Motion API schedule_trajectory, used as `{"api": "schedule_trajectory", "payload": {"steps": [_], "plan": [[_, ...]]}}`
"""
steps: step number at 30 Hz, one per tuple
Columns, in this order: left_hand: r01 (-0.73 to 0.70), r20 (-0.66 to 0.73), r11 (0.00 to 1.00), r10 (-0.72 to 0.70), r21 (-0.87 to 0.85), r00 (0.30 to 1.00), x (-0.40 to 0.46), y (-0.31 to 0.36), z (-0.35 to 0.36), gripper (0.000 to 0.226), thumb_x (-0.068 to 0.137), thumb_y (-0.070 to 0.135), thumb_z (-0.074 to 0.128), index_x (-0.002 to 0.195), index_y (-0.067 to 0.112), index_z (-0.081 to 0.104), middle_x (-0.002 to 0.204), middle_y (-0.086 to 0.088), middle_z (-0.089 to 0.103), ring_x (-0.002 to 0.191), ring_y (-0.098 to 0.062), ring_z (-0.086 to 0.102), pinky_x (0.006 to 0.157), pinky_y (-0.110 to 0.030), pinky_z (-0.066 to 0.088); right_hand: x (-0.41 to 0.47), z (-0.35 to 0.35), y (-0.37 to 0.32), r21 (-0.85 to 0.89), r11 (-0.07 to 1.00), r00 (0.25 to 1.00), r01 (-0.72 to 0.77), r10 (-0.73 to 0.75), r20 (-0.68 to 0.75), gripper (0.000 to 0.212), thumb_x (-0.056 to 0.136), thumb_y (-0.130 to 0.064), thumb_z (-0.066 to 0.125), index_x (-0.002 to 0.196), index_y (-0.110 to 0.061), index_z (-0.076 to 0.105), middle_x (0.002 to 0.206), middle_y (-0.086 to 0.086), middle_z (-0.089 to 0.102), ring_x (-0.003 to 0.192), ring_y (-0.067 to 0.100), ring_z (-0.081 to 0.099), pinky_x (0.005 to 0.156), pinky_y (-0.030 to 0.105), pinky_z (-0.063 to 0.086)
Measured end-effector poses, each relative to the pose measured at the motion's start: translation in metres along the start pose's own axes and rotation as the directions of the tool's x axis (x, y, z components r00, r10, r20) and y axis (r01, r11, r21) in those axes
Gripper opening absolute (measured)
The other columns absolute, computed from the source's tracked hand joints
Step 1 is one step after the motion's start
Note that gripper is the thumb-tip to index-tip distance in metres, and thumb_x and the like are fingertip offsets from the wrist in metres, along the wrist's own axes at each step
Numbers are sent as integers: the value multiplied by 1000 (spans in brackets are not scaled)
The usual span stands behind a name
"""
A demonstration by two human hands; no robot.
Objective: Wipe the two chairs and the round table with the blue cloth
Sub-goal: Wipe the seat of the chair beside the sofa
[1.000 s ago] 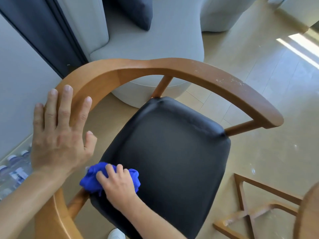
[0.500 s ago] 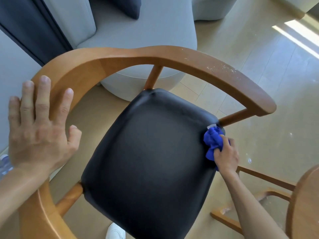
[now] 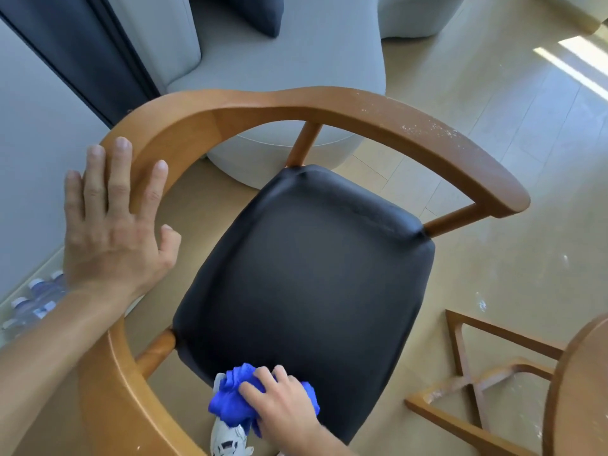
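A wooden chair [image 3: 329, 103] with a curved armrest rail and a black padded seat [image 3: 312, 264] fills the middle of the view. My left hand [image 3: 112, 225] rests flat on the rail's left side, fingers straight. My right hand [image 3: 286, 406] grips the bunched blue cloth [image 3: 230, 399] and presses it on the seat's near edge. White specks dot the rail's right end. The round wooden table [image 3: 579, 390] shows only as an edge at the bottom right. No second chair is in view.
A grey sofa [image 3: 296, 60] with a dark cushion stands right behind the chair. Dark curtains hang at the upper left. Several water bottles [image 3: 33, 304] lie on the floor by the left wall. The table's wooden base [image 3: 467, 383] lies right of the chair. A white shoe [image 3: 227, 439] shows below the seat.
My right hand has swept the cloth from the seat's right edge back to its near left edge. My left hand stays on the rail. The view has shifted a little.
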State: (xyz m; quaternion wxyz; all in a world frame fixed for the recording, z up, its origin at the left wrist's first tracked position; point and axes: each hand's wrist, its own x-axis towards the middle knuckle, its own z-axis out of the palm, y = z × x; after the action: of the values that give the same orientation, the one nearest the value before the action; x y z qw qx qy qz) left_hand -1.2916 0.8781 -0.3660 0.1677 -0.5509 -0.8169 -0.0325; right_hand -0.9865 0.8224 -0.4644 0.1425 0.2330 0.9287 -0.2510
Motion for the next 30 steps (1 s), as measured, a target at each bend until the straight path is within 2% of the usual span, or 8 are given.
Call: {"api": "schedule_trajectory", "payload": {"steps": [3, 6, 9, 11, 12, 18, 23, 30], "plan": [[19, 45, 1000, -19, 12, 999, 0, 1, -6, 74, 84, 33, 34, 155, 19, 14, 162, -13, -3, 148, -36, -1, 119, -49, -1, 14, -36, 50, -190, 973, 990, 134, -142, -25, 35, 49, -37, 73, 81, -34, 61, 83, -9, 60, 60, 14, 52, 45, 23, 40], [25, 62, 999, -27, 30, 998, 0, 2, -8, 74, 85, 33, 33, 155, 19, 13, 162, -14, -3, 148, -37, 0, 119, -50, -1, 43, -79, 117, -123, 979, 951, -165, 125, -282, 37, 56, -14, 74, 92, -20, 68, 96, 4, 64, 68, 28, 56, 52, 32, 48], [24, 77, 999, -27, 47, 997, 1, 3, -8, 73, 86, 33, 32, 155, 20, 12, 161, -15, -1, 148, -37, 0, 119, -52, 3, 64, -120, 196, 45, 784, 695, -620, 574, -433, 39, 84, -5, 53, 122, -14, 55, 121, 15, 51, 96, 38, 50, 72, 43, 49], [28, 78, 998, -32, 54, 996, 0, 3, -9, 72, 87, 33, 31, 155, 20, 12, 161, -15, 0, 148, -37, 0, 119, -53, 5, 68, -139, 229, 282, 580, 451, -764, 793, -409, 35, 89, -6, 48, 124, -11, 49, 122, 19, 48, 104, 42, 50, 79, 46, 46], [30, 77, 998, -34, 55, 996, 0, 4, -9, 72, 87, 33, 31, 155, 20, 12, 161, -16, 0, 148, -37, 1, 119, -53, 5, 70, -140, 231, 341, 535, 404, -773, 830, -384, 34, 88, -7, 48, 122, -10, 49, 121, 20, 48, 104, 43, 51, 79, 46, 45], [48, 101, 997, -54, 60, 993, 2, 6, -13, 73, 86, 32, 33, 155, 20, 13, 161, -17, 3, 148, -38, 3, 118, -51, 3, 68, -83, 122, 163, 773, 684, -613, 623, -380, 41, 76, -7, 63, 116, -14, 60, 111, 11, 56, 85, 34, 51, 60, 36, 42], [61, 137, 996, -70, 66, 988, 3, 8, -17, 75, 85, 31, 36, 155, 21, 12, 161, -17, 3, 148, -38, 2, 119, -53, 5, 44, -28, 13, 33, 980, 949, -196, 198, -247, 39, 44, -12, 76, 80, -22, 65, 80, -1, 60, 58, 21, 49, 45, 27, 42], [63, 135, 996, -72, 65, 988, 2, 7, -16, 75, 84, 31, 36, 155, 21, 11, 161, -16, 4, 148, -38, 3, 119, -54, 7, 33, -18, 9, -142, 975, 985, 172, -175, -10, 36, 49, -39, 79, 79, -31, 61, 78, -9, 57, 60, 14, 50, 47, 22, 39]]}}
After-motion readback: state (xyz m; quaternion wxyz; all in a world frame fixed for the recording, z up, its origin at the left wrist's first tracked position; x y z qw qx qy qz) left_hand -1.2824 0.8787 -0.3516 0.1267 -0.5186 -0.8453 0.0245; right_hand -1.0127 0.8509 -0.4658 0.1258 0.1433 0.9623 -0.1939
